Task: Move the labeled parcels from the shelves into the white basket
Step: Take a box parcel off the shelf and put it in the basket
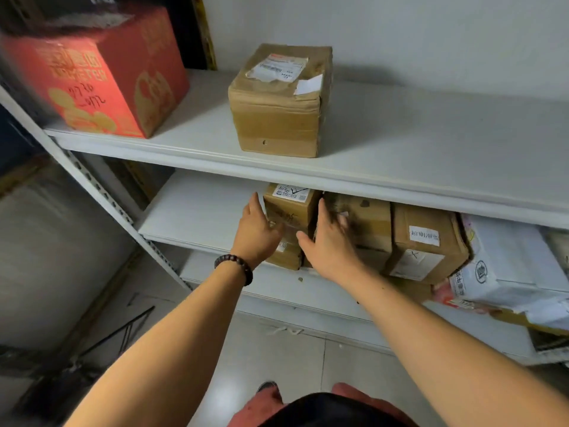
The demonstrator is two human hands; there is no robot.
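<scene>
While left hand (257, 231) and right hand (327, 241) flank the parcel (289, 212), its label (291, 191) blurs.

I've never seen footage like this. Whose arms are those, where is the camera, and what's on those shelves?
No machine here: a person wears one camera on the head, looking forward and down, so you see their own bare arms. Each grip is simply a hand. The left grip, with a bead bracelet on its wrist, and the right grip reach with straight fingers to either side of a narrow brown parcel on the lower shelf; nothing is lifted yet. Beside it sit more labeled brown boxes and white mail bags. The upper shelf carries a red carton and a taped brown box. The white basket is not in view.
</scene>
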